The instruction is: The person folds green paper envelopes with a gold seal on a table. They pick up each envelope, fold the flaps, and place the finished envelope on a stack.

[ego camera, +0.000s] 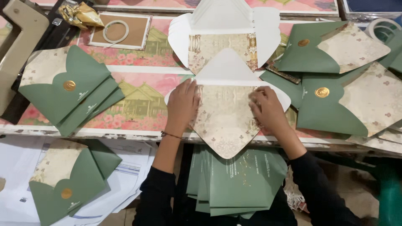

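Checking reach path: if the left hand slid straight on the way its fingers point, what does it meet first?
The left hand lies flat on the unfolded envelope, fingers pointing away from the person. Straight on, it would probably first meet the white flap of the open envelope beyond; the exact heading is hard to judge.

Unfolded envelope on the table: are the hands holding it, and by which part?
Not gripped: both hands, left hand and right hand, press flat on the unfolded envelope, at its left and right side folds.

The green cards point(238, 180) on the lap are half hidden under the patterned envelope point(226, 121)
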